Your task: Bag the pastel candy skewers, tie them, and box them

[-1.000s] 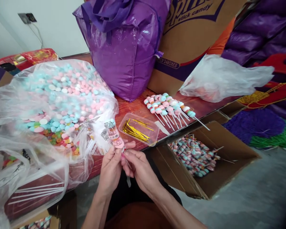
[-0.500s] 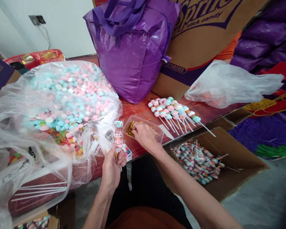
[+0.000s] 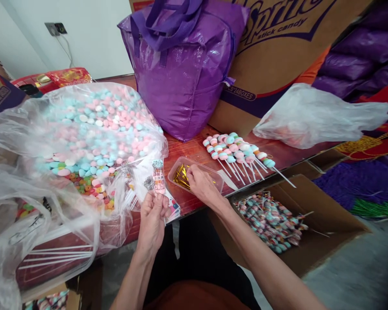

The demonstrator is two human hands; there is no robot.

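My left hand (image 3: 154, 215) is closed round the lower end of a wrapped candy skewer (image 3: 158, 178), which stands upright in a printed clear wrapper. My right hand (image 3: 200, 183) is at a clear plastic tub (image 3: 217, 177) of gold twist ties (image 3: 181, 175). Its fingers are pinched together just over the ties; whether a tie is between them I cannot make out. Unwrapped candy skewers (image 3: 234, 148) lie in a row to the right of the tub, white sticks pointing toward me. Printed wrappers (image 3: 172, 208) lie beside my left hand.
A big clear bag (image 3: 93, 125) of pastel candies covers the table's left side, with white sticks (image 3: 56, 256) in front. Behind stand a purple bag (image 3: 184, 77) and a large carton (image 3: 278, 56). A cardboard box (image 3: 330, 224) of wrapped skewers sits below the table edge at right.
My right hand has lifted slightly and shifted right within the tub, so more gold ties show. My left hand still holds the wrapped candy skewer, now slightly higher and further left.
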